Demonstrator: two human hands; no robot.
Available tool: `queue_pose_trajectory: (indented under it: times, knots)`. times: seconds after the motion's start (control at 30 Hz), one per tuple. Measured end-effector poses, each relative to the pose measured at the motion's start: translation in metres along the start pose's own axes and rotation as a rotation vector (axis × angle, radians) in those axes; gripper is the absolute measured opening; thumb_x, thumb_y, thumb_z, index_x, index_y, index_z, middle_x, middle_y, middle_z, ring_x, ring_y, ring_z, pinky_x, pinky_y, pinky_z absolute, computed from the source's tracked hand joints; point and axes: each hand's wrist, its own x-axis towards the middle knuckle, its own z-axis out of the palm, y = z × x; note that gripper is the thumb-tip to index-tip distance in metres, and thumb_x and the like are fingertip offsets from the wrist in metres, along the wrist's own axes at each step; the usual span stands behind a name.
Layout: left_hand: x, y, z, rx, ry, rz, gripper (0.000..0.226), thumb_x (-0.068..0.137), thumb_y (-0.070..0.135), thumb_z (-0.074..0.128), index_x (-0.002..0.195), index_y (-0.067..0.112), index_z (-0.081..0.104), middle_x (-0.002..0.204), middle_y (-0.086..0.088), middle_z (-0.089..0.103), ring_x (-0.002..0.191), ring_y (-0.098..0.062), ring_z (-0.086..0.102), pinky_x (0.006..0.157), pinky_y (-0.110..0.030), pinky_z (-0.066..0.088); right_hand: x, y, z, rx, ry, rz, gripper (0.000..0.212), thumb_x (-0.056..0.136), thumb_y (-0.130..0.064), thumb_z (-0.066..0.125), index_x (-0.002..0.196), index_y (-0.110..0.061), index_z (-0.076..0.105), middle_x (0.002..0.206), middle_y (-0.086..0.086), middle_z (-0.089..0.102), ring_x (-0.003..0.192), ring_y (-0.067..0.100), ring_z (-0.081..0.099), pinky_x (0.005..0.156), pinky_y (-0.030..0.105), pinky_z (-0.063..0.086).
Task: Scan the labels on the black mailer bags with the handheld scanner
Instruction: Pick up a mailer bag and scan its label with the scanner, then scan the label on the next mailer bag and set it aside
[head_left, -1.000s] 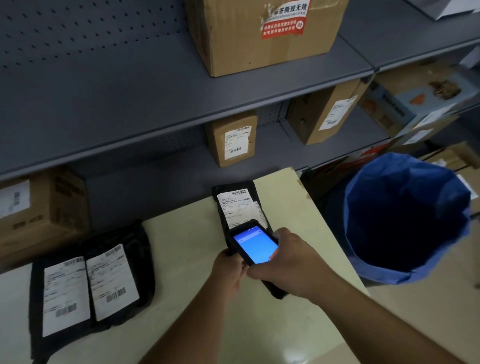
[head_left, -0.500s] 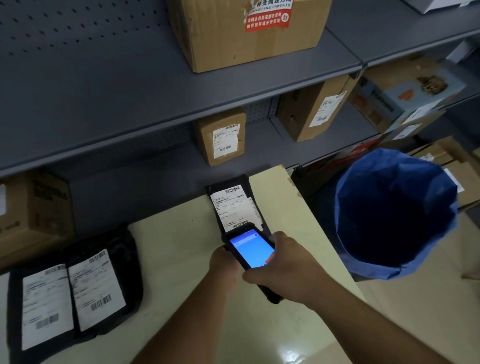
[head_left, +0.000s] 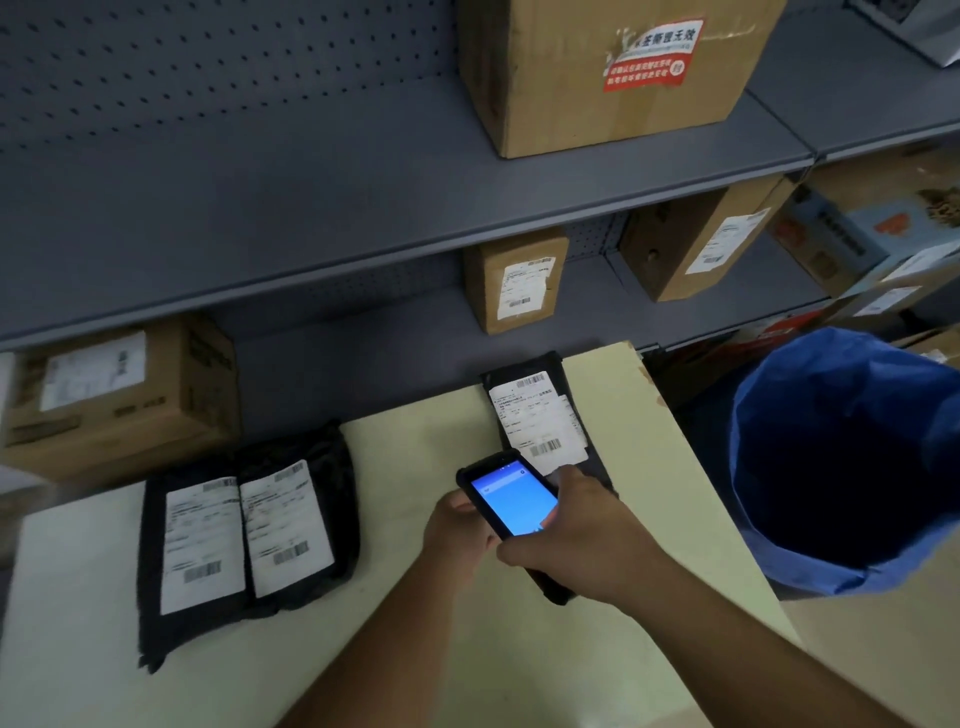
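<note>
A black handheld scanner (head_left: 511, 501) with a lit blue screen is held over the cream table (head_left: 405, 649). My right hand (head_left: 576, 535) grips its body from the right. My left hand (head_left: 457, 540) touches its left side, partly hidden behind it. Just beyond the scanner's top end lies a black mailer bag (head_left: 540, 410), its white barcode label facing up. Two more black mailer bags lie side by side at the table's left, one (head_left: 200, 556) nearer the edge and the other (head_left: 296, 525) to its right, both labels up.
A grey metal shelf unit (head_left: 311, 208) rises behind the table, holding several cardboard boxes (head_left: 613, 67). A blue-lined bin (head_left: 847, 462) stands open to the right of the table. More cartons are stacked behind the bin.
Both hands stay on the scanner over the same mailer bag. The scanner sits a little further back from the label, showing its lower barcode. The view has shifted slightly.
</note>
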Motion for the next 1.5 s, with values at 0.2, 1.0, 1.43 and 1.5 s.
queue_pose_trajectory:
  times: [0.2, 1.0, 1.43, 1.5]
  knots:
    - [-0.015, -0.028, -0.073, -0.238, 0.037, 0.026, 0.031, 0.086, 0.021, 0.057, 0.111, 0.013, 0.074, 0.101, -0.001, 0.076, 0.080, -0.016, 0.069, 0.050, -0.019, 0.050, -0.014, -0.046, 0.039, -0.041, -0.049, -0.083, 0.058, 0.067, -0.043, 0.088, 0.109, -0.022, 0.053, 0.101, -0.003, 0.061, 0.089, 0.014, 0.068, 0.069, 0.032, 0.055]
    - [-0.037, -0.143, -0.282, -0.103, 0.759, -0.061, 0.084, 0.076, 0.035, 0.084, 0.146, 0.010, 0.046, 0.147, -0.017, 0.045, 0.133, -0.040, 0.046, 0.104, -0.053, 0.044, -0.036, -0.151, 0.176, -0.253, -0.158, -0.179, 0.064, 0.067, -0.047, 0.085, 0.116, -0.025, 0.051, 0.105, -0.009, 0.055, 0.093, 0.014, 0.063, 0.081, 0.039, 0.060]
    - [0.005, -0.171, -0.292, -0.121, 0.525, -0.136, 0.123, 0.034, 0.065, 0.079, 0.141, 0.017, 0.044, 0.129, -0.006, 0.062, 0.121, -0.033, 0.060, 0.100, -0.052, 0.053, -0.022, -0.161, 0.197, -0.265, -0.167, -0.143, 0.068, 0.069, -0.047, 0.086, 0.121, -0.024, 0.048, 0.106, -0.009, 0.053, 0.091, 0.011, 0.061, 0.082, 0.038, 0.060]
    - [0.006, -0.171, -0.292, -0.114, 0.526, -0.126, 0.113, 0.038, 0.060, 0.084, 0.135, 0.015, 0.049, 0.124, -0.006, 0.063, 0.117, -0.032, 0.062, 0.096, -0.049, 0.056, -0.020, -0.161, 0.198, -0.256, -0.171, -0.139, 0.069, 0.068, -0.048, 0.087, 0.121, -0.025, 0.049, 0.106, -0.008, 0.054, 0.092, 0.012, 0.062, 0.084, 0.040, 0.062]
